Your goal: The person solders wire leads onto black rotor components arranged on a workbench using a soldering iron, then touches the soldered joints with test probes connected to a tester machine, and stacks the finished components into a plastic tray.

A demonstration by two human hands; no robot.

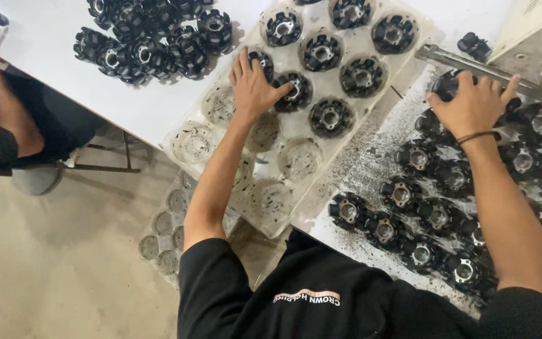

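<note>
Both hands down on black round parts, one at the tray, one at the bench.
Left hand (253,85) lies flat, fingers spread, on a black part (294,91) seated mid clear plastic tray (186,157). Right hand (472,103), fingers apart, covers another part (448,85) at the gritty worktop's (365,166) far edge, beside a metal bar (465,64). Loose pile (152,41) sits on the white table (45,56).

The round slotted parts (330,117) were black with pale grey centres, the moulded tray (221,103) clear, the table (45,50) white, the person's sleeves (211,282) black, the wristband (478,135) brown.
</note>
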